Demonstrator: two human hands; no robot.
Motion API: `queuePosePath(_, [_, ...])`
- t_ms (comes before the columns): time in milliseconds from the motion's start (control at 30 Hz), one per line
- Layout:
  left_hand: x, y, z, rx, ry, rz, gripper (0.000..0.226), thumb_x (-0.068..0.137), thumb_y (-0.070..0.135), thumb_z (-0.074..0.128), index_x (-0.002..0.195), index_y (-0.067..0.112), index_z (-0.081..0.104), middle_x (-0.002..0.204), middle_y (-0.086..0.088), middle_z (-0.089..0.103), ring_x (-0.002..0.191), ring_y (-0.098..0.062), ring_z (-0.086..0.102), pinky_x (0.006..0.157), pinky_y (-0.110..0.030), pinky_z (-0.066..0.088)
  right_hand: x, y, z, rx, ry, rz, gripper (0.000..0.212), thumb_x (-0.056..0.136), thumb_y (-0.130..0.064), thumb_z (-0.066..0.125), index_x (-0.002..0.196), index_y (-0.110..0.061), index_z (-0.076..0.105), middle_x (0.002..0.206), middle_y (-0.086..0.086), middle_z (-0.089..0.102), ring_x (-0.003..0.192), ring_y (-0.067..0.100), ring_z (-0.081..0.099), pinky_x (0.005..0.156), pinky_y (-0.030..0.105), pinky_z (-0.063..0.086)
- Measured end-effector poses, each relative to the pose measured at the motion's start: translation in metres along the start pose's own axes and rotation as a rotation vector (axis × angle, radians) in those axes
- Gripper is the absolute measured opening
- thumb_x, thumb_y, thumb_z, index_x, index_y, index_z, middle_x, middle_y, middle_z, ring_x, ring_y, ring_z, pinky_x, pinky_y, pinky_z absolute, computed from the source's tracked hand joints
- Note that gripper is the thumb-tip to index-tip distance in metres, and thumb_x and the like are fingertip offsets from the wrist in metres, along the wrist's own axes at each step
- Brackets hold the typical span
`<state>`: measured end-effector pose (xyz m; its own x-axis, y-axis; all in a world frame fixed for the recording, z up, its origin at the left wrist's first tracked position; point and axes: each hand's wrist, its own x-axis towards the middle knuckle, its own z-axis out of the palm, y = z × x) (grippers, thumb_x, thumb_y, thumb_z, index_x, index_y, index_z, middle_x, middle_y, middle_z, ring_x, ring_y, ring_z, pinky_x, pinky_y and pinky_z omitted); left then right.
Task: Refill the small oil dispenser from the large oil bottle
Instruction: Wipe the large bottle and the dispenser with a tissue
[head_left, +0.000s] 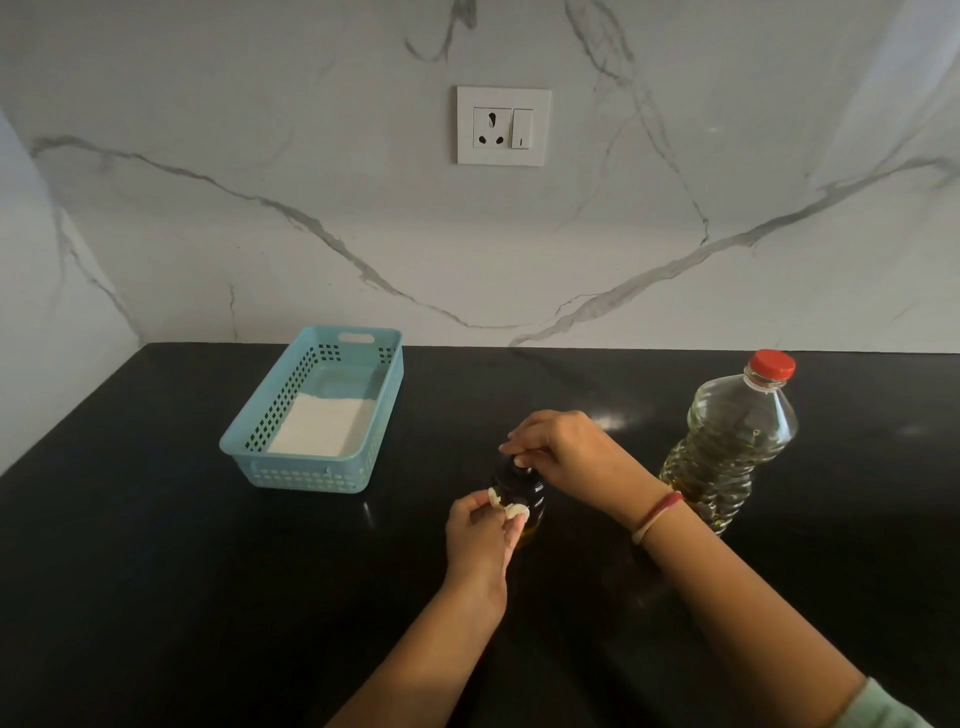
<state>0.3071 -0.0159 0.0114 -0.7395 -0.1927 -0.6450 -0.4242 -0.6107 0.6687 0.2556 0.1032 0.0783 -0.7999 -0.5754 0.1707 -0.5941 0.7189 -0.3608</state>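
The small oil dispenser (525, 496), a dark little bottle with a black top and a bit of yellow oil at its bottom, stands on the black counter (156, 571) near the middle. My left hand (480, 525) grips its body from the left. My right hand (561, 449) pinches its black cap from above. To the right stands the large oil bottle (732, 447), clear plastic, ribbed, partly full of yellow oil, with its red cap (774, 365) on. Neither hand touches it.
A light blue perforated basket (291, 467) sits to the left near the wall, with a white folded cloth (322, 423) inside. A marble backsplash with a socket and switch (503, 126) rises behind the counter.
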Motion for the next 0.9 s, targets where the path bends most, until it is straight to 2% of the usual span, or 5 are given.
queuePosePath(200, [0.008,-0.01,-0.002,0.077,0.064,-0.092,0.038,0.09,-0.013,0.05,0.124,0.002,0.054,0.116,-0.021,0.057,0.084,-0.023,0.061,0.065,-0.028,0.053,0.001,0.001,0.0,0.001,-0.004,0.004,0.025,0.09,-0.011,0.06,0.112,-0.017,0.069,0.115,0.0,0.064,0.104,0.011,0.061,0.087,0.012,0.044])
queuePosePath(400, [-0.004,0.003,0.003,-0.015,-0.012,-0.048,0.028,0.092,-0.007,0.051,0.116,0.007,0.057,0.11,-0.018,0.058,0.09,-0.024,0.063,0.068,-0.029,0.054,0.001,0.001,0.001,0.0,0.0,-0.012,0.024,0.089,-0.012,0.061,0.111,-0.017,0.07,0.113,0.0,0.065,0.102,0.01,0.062,0.089,0.017,0.049])
queuePosePath(533, [-0.001,0.002,0.001,0.009,0.018,-0.047,0.03,0.092,-0.008,0.051,0.117,0.007,0.057,0.112,-0.018,0.058,0.088,-0.023,0.063,0.065,-0.028,0.053,0.002,0.001,-0.001,-0.002,-0.01,-0.01,0.023,0.089,-0.011,0.061,0.11,-0.017,0.07,0.113,0.0,0.065,0.102,0.01,0.062,0.09,0.021,0.05])
queuePosePath(700, [0.009,-0.012,-0.004,0.133,0.091,-0.046,0.037,0.088,-0.014,0.052,0.119,0.006,0.056,0.12,-0.02,0.055,0.085,-0.023,0.061,0.06,-0.026,0.051,0.001,0.001,-0.002,-0.005,-0.03,0.0,0.024,0.09,-0.012,0.061,0.111,-0.017,0.069,0.114,0.0,0.064,0.103,0.01,0.061,0.088,0.017,0.048])
queuePosePath(900, [0.003,-0.009,-0.011,0.14,0.034,-0.042,0.033,0.09,-0.009,0.055,0.12,0.005,0.057,0.11,-0.017,0.058,0.085,-0.023,0.063,0.061,-0.026,0.051,0.002,0.002,0.001,-0.003,-0.026,0.016,0.024,0.09,-0.012,0.06,0.112,-0.018,0.068,0.115,-0.001,0.064,0.106,0.01,0.06,0.092,0.022,0.05])
